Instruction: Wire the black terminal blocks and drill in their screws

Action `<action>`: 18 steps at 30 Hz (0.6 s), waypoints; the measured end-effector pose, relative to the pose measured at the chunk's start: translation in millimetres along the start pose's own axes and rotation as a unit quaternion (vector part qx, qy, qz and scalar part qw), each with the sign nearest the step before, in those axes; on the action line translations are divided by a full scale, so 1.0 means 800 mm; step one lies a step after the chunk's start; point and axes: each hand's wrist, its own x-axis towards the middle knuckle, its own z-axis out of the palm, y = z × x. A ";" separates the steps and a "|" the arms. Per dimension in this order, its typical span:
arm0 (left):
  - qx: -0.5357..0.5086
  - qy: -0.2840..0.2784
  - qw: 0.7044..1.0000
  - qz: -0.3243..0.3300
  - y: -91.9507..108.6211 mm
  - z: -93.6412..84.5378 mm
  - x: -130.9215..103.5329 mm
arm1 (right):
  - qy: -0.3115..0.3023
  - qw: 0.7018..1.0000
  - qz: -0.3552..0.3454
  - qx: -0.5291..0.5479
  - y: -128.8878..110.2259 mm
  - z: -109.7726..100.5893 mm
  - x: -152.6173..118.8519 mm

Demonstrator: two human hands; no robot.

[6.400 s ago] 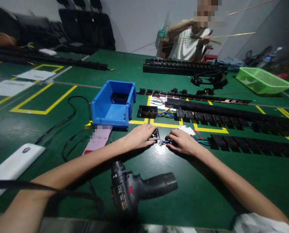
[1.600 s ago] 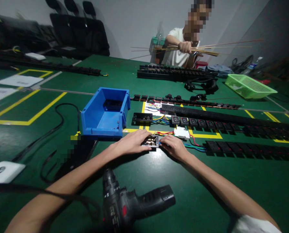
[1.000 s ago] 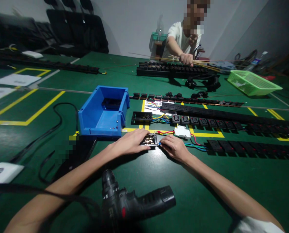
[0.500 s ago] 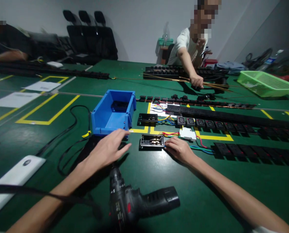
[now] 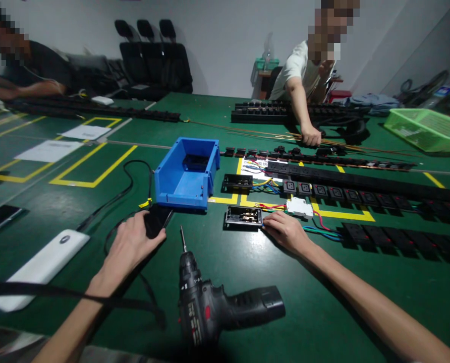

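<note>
My left hand (image 5: 134,239) is closed round a flat black phone (image 5: 159,220) with a shiny edge, just in front of the blue bin (image 5: 181,200). Its thumb lies along the near side, and the palm hides part of it. My right hand (image 5: 283,229) pinches the right end of a small open black housing (image 5: 232,217), where the wires come in. Brass contacts show inside this housing. Red, blue and green wires run on from there to a white breaker (image 5: 299,207) and a black socket strip (image 5: 384,239).
A black cordless drill (image 5: 210,310) lies between my arms, its bit pointing away. To the left are a white power bank (image 5: 39,269) and a dark phone (image 5: 1,220). A second black housing (image 5: 238,183), long strips and a green basket (image 5: 429,133) lie beyond; a co-worker (image 5: 300,80) handles thin rods.
My left hand has moved left and nearer, from the front of the bin onto the black phone. My right hand stays at the housing's end. The view has shifted slightly left.
</note>
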 end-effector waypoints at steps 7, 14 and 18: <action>-0.094 -0.018 0.995 -0.011 0.001 -0.001 -0.009 | -0.002 1.000 -0.002 0.000 0.002 0.002 -0.001; -0.136 0.028 0.989 -0.050 -0.023 -0.002 -0.093 | 0.003 1.000 -0.002 0.009 0.006 0.005 -0.002; -0.162 0.036 0.983 -0.084 -0.029 0.000 -0.130 | 0.010 1.000 -0.004 0.008 0.007 0.007 -0.002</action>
